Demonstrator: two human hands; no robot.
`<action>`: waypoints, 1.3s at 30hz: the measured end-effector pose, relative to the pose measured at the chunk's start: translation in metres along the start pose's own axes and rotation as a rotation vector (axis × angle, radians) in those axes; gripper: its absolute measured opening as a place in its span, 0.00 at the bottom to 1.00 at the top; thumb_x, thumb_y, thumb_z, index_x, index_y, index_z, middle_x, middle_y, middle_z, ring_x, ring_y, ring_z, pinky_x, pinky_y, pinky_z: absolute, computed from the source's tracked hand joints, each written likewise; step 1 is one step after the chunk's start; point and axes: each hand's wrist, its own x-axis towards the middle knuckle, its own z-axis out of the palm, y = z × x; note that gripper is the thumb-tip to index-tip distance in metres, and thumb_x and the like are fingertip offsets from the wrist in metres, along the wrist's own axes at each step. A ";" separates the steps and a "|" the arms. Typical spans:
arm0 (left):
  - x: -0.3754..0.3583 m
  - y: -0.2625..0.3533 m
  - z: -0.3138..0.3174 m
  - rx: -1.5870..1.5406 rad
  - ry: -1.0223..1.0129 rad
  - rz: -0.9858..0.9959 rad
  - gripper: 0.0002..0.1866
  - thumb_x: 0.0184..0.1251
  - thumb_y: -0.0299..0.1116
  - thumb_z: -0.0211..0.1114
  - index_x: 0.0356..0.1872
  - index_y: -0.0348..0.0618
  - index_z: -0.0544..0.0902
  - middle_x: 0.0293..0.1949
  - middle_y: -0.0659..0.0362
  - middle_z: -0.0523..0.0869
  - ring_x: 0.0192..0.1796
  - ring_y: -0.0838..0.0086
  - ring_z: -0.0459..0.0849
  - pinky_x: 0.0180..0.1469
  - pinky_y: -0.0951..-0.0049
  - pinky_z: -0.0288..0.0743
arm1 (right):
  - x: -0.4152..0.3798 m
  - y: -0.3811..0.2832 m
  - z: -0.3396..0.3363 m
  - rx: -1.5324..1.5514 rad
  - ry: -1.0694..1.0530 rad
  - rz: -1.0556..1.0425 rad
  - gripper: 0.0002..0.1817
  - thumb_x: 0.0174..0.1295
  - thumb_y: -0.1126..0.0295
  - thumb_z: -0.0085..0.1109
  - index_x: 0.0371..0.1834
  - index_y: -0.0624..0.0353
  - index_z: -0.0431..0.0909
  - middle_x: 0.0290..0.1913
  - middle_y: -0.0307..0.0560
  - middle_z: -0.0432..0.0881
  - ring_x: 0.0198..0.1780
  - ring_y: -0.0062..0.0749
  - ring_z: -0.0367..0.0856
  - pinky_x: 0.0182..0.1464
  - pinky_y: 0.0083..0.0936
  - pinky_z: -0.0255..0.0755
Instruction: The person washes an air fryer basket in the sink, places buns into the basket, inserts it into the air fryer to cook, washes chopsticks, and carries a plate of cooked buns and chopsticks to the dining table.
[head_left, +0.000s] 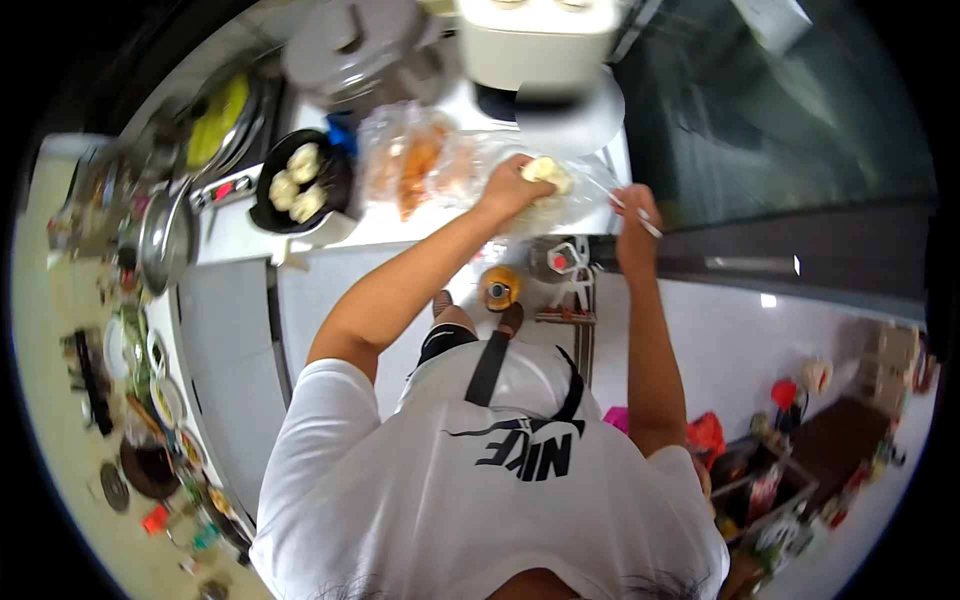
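My left hand (512,188) grips a pale, round dough-like piece (546,175) above a clear plastic bag (575,205) on the white counter. To the right, my right hand (637,212) is closed on a thin white utensil (650,228), whose far end points toward the bag. Several pale buns (297,187) lie in a black pot (262,212) at the left. Between the pot and my left hand are plastic bags with orange contents (418,165).
A grey-lidded pot (350,50) and a cream appliance (538,45) stand at the back of the counter. A dark glass surface (770,130) is at the right. A metal lid (165,242) is at the left. Below the counter edge is an orange-yellow container (500,287).
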 end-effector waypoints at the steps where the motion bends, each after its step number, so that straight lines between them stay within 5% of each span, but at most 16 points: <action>1: -0.019 0.016 -0.009 -0.222 -0.020 -0.092 0.23 0.50 0.30 0.75 0.48 0.37 0.79 0.39 0.58 0.85 0.39 0.75 0.82 0.42 0.74 0.77 | 0.000 -0.006 0.004 0.012 -0.016 0.013 0.15 0.74 0.62 0.44 0.37 0.63 0.72 0.36 0.42 0.77 0.43 0.24 0.79 0.47 0.22 0.74; 7: -0.096 0.054 -0.111 -0.488 0.139 -0.080 0.25 0.56 0.30 0.72 0.55 0.38 0.75 0.47 0.55 0.84 0.47 0.72 0.84 0.50 0.72 0.79 | -0.013 -0.029 0.026 0.012 -0.072 -0.014 0.16 0.74 0.63 0.43 0.38 0.67 0.73 0.37 0.46 0.79 0.41 0.25 0.76 0.49 0.23 0.71; 8: -0.101 0.051 -0.135 -0.543 0.219 -0.043 0.27 0.53 0.30 0.75 0.54 0.38 0.74 0.45 0.55 0.84 0.44 0.71 0.84 0.44 0.73 0.80 | -0.014 -0.030 0.028 -0.020 -0.069 -0.007 0.16 0.75 0.63 0.43 0.38 0.67 0.73 0.37 0.46 0.79 0.41 0.25 0.76 0.49 0.24 0.71; 13: -0.107 0.026 -0.270 -0.322 0.608 0.002 0.28 0.52 0.30 0.74 0.53 0.35 0.72 0.44 0.52 0.83 0.40 0.69 0.85 0.41 0.73 0.81 | -0.026 -0.046 0.049 -0.047 -0.096 -0.007 0.16 0.76 0.64 0.40 0.34 0.64 0.69 0.36 0.44 0.72 0.46 0.26 0.77 0.51 0.26 0.74; 17: -0.070 -0.023 -0.348 -0.124 0.762 -0.057 0.25 0.50 0.32 0.74 0.49 0.34 0.76 0.40 0.53 0.84 0.39 0.70 0.84 0.40 0.71 0.79 | -0.031 -0.051 0.063 -0.097 -0.064 -0.046 0.16 0.75 0.64 0.41 0.34 0.66 0.71 0.37 0.46 0.76 0.43 0.27 0.76 0.52 0.27 0.72; 20: -0.043 -0.039 -0.370 -0.133 0.631 -0.214 0.27 0.49 0.34 0.76 0.49 0.32 0.77 0.41 0.51 0.84 0.40 0.66 0.84 0.42 0.67 0.79 | -0.037 -0.066 0.074 -0.142 -0.028 -0.020 0.15 0.75 0.65 0.41 0.34 0.66 0.70 0.37 0.46 0.76 0.42 0.26 0.76 0.52 0.26 0.72; 23: -0.001 -0.073 -0.386 -0.068 0.529 -0.360 0.33 0.49 0.37 0.76 0.56 0.32 0.74 0.48 0.46 0.82 0.47 0.60 0.82 0.46 0.59 0.78 | -0.042 -0.072 0.078 -0.163 -0.014 -0.014 0.15 0.75 0.66 0.41 0.35 0.67 0.71 0.37 0.46 0.76 0.43 0.26 0.76 0.52 0.26 0.72; 24: -0.006 -0.056 -0.386 -0.020 0.332 -0.417 0.42 0.49 0.40 0.76 0.64 0.33 0.68 0.57 0.44 0.77 0.55 0.54 0.79 0.52 0.52 0.74 | -0.045 -0.075 0.080 -0.168 -0.003 -0.012 0.15 0.75 0.66 0.41 0.36 0.67 0.71 0.37 0.46 0.76 0.43 0.26 0.76 0.52 0.26 0.73; 27: 0.018 -0.078 -0.389 0.041 0.240 -0.431 0.45 0.49 0.42 0.76 0.67 0.34 0.65 0.61 0.45 0.75 0.59 0.52 0.77 0.57 0.53 0.70 | -0.053 -0.084 0.085 -0.192 0.024 -0.012 0.15 0.75 0.66 0.41 0.37 0.67 0.71 0.38 0.46 0.76 0.44 0.26 0.76 0.52 0.26 0.73; 32: 0.013 -0.080 -0.391 0.533 0.171 -0.035 0.41 0.57 0.45 0.69 0.68 0.34 0.64 0.62 0.42 0.74 0.64 0.56 0.74 0.64 0.67 0.67 | -0.071 -0.095 0.090 -0.131 0.058 0.022 0.15 0.75 0.65 0.42 0.38 0.67 0.72 0.38 0.46 0.77 0.44 0.27 0.77 0.51 0.26 0.73; 39: -0.007 -0.059 -0.379 0.777 0.240 0.243 0.32 0.59 0.39 0.67 0.64 0.38 0.71 0.58 0.44 0.78 0.61 0.55 0.76 0.64 0.64 0.67 | -0.083 -0.101 0.086 -0.266 0.028 -0.088 0.14 0.72 0.67 0.44 0.37 0.68 0.74 0.33 0.48 0.78 0.38 0.31 0.77 0.45 0.27 0.72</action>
